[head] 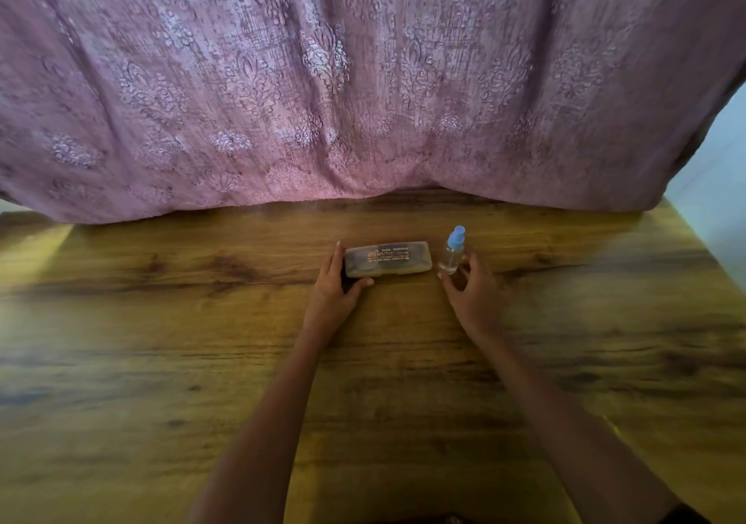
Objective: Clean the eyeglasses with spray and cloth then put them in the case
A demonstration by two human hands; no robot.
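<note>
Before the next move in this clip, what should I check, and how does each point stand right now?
1. Case lies flat on the table, lid closed: ok.
2. Left hand holds the case's left end: ok.
3. Bottle stands upright, blue top on: ok.
4. Right hand grips the bottle: not ok; its fingers are spread beside it, not closed round it.
5. Glasses and cloth located: cannot tell; neither shows outside the case.
</note>
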